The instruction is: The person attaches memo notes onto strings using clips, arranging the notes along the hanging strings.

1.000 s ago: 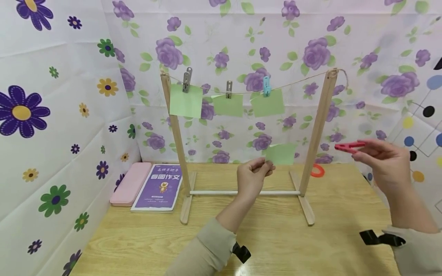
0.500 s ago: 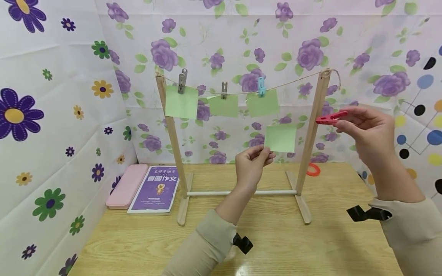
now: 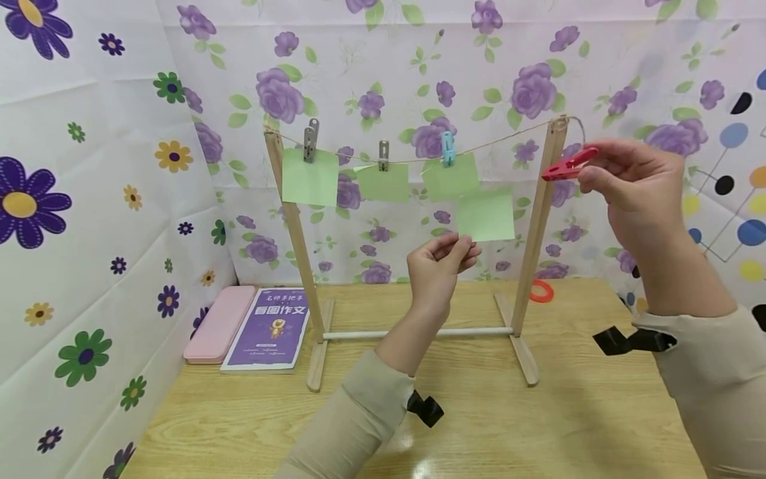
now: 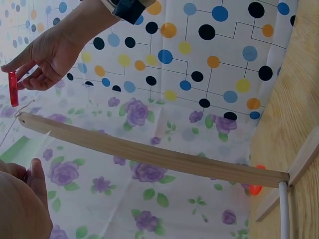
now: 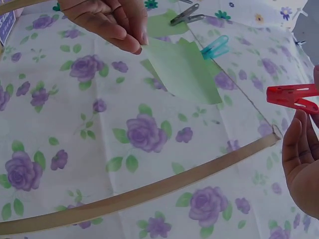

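Observation:
My left hand [image 3: 437, 273] pinches a square green paper note [image 3: 486, 216] by its lower left corner, just below the string. In my right hand [image 3: 643, 189] a red clothespin [image 3: 568, 165] is held between thumb and fingers, its tip beside the right post [image 3: 538, 226]. Along the sagging string [image 3: 497, 141] hang three more green notes: the left one [image 3: 310, 179] under a grey clip [image 3: 310, 141], the middle one [image 3: 383, 183] under another grey clip [image 3: 383, 154], the right one [image 3: 445, 178] under a light blue clothespin [image 3: 447, 149]. The held note slightly overlaps that right one in the head view.
The string's wooden frame has a white crossbar [image 3: 359, 334] low between its posts. A purple book [image 3: 269, 332] and a pink case [image 3: 220, 324] lie at the table's left. An orange-red ring [image 3: 541, 291] lies behind the right post. Flowered cloth [image 3: 371, 266] hangs behind.
Both hands have risen: the left brings its note up toward the string, and the right carries the red clothespin up and left to the right post. The hanging notes stay put.

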The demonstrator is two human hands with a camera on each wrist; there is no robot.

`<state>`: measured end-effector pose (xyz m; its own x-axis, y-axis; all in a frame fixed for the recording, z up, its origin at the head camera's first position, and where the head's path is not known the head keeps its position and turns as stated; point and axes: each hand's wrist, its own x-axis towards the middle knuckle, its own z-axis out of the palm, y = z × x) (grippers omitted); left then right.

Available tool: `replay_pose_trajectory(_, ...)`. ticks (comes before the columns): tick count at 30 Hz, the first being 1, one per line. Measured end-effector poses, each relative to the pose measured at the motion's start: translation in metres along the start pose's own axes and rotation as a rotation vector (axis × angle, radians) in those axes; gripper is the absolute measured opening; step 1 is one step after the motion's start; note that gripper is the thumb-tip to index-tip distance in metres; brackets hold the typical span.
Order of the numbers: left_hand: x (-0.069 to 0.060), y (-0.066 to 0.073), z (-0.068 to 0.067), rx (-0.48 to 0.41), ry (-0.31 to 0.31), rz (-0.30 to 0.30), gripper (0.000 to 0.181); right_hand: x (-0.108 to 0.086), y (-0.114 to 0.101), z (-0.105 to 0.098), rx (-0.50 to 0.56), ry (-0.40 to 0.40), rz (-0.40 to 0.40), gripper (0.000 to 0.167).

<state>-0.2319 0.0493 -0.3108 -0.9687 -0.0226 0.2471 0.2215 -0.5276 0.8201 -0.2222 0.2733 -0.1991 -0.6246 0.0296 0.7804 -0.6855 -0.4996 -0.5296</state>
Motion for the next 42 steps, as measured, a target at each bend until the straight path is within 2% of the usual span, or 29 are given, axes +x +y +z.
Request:
replay_pose_trajectory(4, 0.003, 0.004, 0.007, -0.004, -0.011, -0.006, 0.015, 0.013, -0.005, 0.005, -0.035, 0.008, -0.038, 0.029)
replay_pose_trajectory(8, 0.007, 0.006, 0.012, -0.009, -0.008, -0.009, 0.014, 0.025, -0.010, 0.008, -0.156, -0.023, -0.069, 0.024)
replay_pose_trajectory(12, 0.010, 0.006, 0.015, -0.018, -0.002, -0.003, 0.013, 0.036, -0.015, 0.014, -0.332, -0.006, -0.039, 0.019)
replay_pose_trajectory(18, 0.013, 0.005, 0.021, -0.034, -0.010, 0.010, 0.012, 0.049, -0.018, 0.023, -0.575, 0.030, 0.026, 0.021)
replay_pose_trajectory(23, 0.015, 0.004, 0.026, -0.029, -0.009, 0.011, 0.013, 0.057, -0.019, 0.027, -0.830, 0.051, 0.054, 0.019)
replay_pose_trajectory(25, 0.016, 0.004, 0.028, -0.032, -0.009, 0.012, 0.013, 0.061, -0.018, 0.028, -0.897, 0.055, 0.043, 0.018)
replay_pose_trajectory(33, 0.022, 0.008, 0.038, -0.026, -0.024, 0.038, 0.012, 0.074, -0.010, 0.029, -1.025, 0.052, -0.073, 0.012)
replay_pose_trajectory(39, 0.025, 0.011, 0.045, -0.018, -0.034, 0.037, 0.012, 0.084, -0.004, 0.030, -1.056, 0.054, -0.102, 0.007)
replay_pose_trajectory(42, 0.025, 0.012, 0.047, -0.020, -0.037, 0.034, 0.013, 0.088, -0.003, 0.031, -1.053, 0.058, -0.084, 0.005)
